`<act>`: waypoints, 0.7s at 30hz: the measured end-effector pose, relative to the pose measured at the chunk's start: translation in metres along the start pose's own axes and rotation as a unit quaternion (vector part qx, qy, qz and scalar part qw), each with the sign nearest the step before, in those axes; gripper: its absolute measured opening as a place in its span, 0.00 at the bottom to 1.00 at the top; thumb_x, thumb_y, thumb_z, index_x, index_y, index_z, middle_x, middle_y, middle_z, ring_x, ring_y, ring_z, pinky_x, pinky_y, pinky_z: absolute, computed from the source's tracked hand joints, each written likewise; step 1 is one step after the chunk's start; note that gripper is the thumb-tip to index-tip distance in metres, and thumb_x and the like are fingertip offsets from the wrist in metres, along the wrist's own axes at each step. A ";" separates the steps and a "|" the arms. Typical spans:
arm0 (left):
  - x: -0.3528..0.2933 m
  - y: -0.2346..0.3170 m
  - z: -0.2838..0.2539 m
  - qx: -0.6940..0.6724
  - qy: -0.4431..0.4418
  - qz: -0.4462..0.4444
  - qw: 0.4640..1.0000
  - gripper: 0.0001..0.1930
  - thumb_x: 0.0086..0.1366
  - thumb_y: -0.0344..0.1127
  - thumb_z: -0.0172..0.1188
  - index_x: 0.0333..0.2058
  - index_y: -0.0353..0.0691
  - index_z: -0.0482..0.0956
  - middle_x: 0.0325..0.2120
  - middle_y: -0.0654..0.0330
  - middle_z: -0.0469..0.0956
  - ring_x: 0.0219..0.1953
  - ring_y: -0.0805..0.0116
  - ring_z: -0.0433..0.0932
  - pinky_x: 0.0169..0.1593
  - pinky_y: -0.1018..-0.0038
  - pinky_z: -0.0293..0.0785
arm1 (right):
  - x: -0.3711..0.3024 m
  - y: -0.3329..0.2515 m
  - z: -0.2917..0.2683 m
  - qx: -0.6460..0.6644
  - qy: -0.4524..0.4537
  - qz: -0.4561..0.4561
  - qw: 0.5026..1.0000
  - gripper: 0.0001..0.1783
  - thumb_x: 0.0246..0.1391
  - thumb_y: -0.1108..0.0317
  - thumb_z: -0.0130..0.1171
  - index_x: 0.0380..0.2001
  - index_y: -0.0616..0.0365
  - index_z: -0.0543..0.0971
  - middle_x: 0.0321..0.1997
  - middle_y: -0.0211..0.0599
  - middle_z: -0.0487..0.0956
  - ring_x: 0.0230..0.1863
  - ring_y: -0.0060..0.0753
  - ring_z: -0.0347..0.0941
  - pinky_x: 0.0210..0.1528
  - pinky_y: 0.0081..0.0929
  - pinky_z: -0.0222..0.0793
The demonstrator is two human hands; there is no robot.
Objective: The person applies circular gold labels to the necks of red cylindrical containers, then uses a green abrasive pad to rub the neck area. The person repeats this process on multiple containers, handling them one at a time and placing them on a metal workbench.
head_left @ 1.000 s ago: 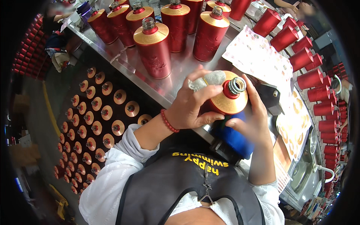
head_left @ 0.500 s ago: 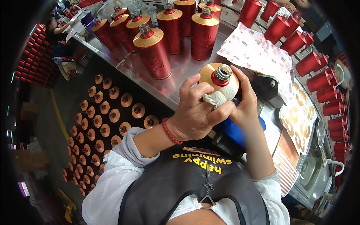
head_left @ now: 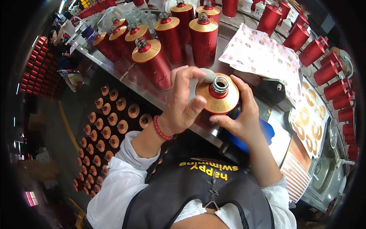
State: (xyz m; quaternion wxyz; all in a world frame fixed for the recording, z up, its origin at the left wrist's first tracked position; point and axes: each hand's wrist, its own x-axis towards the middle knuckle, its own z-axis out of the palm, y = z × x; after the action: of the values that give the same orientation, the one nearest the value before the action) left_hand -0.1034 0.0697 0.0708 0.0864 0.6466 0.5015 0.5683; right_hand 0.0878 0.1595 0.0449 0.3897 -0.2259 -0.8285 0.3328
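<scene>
Finger cloth [head_left: 208,75] shifted to far shoulder of red bottle [head_left: 219,102] (earlier: near side).
Left hand [head_left: 179,103]: thumb and fingers spread; right hand [head_left: 246,114]: clasping bottle.

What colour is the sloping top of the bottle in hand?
The sloping top is gold; the head view shows it best.

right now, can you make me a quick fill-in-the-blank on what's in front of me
1. The right hand holds a red bottle whose shoulder is coloured ____.
2. A red bracelet circles the ____ wrist.
3. The lettering on the dark apron is ____.

Missing words: gold; left; yellow.
</scene>
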 end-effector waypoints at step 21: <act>-0.027 -0.035 0.007 -0.020 0.007 0.046 0.999 0.42 0.61 0.61 0.66 0.60 0.34 0.62 0.54 0.49 0.70 0.59 0.55 0.67 0.67 0.57 0.59 | 0.021 -0.001 -0.043 0.022 0.037 -0.013 0.999 0.35 0.56 0.67 0.67 0.65 0.65 0.68 0.58 0.45 0.78 0.54 0.33 0.77 0.60 0.32 0.70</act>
State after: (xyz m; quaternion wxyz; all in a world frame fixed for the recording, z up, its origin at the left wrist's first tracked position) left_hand -0.1131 0.0693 0.0271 0.0691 0.6633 0.4604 0.5859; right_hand 0.1092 0.1883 0.0763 0.4294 -0.2184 -0.8089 0.3369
